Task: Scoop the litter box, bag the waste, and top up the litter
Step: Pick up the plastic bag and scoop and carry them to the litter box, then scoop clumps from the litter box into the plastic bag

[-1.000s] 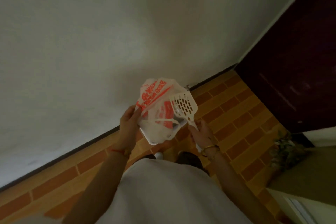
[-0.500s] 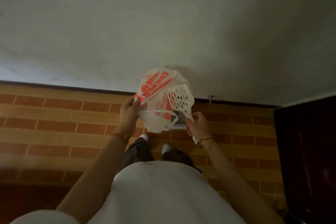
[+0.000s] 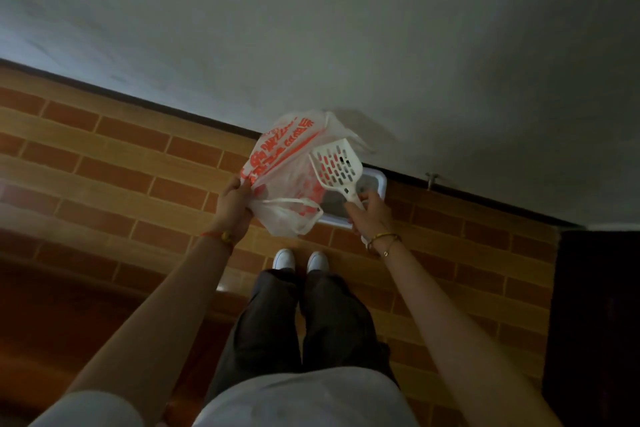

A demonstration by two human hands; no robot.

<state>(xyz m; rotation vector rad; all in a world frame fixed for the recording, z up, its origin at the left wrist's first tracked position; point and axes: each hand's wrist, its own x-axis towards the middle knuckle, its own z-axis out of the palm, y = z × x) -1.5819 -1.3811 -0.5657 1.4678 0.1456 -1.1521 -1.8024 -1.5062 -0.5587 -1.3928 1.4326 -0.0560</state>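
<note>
The right hand [image 3: 369, 215] has its fingers curled tight round the handle of the white slotted scoop [image 3: 336, 166]. The scoop's long axis runs from that fist up and away toward the wall, head outermost, and nothing shows on the blade. The left hand [image 3: 233, 199] pinches a bunched edge of the thin white plastic bag [image 3: 287, 180] with orange print. The bag hangs between the two hands, one loop handle drooping below it, its body just beside the scoop's head.

The litter box [image 3: 380, 180] lies on the floor below and beyond both hands, at the floor's far edge, with one corner up against the dark skirting. Grey litter shows in it under the scoop handle. The bag hides its left part, so I cannot tell which way its long side runs. The right hand is the nearer one and sits almost over the box's near rim. I judge that scooping calls for a downward reach and a tilt of the blade, with the bag's mouth opened close alongside.

The floor [image 3: 138, 166] is brick-patterned in red and tan, and white shoes [image 3: 283, 258] stand just short of the box. A plain pale wall [image 3: 346, 28] rises behind, and a dark door [image 3: 599, 322] closes the right side.
</note>
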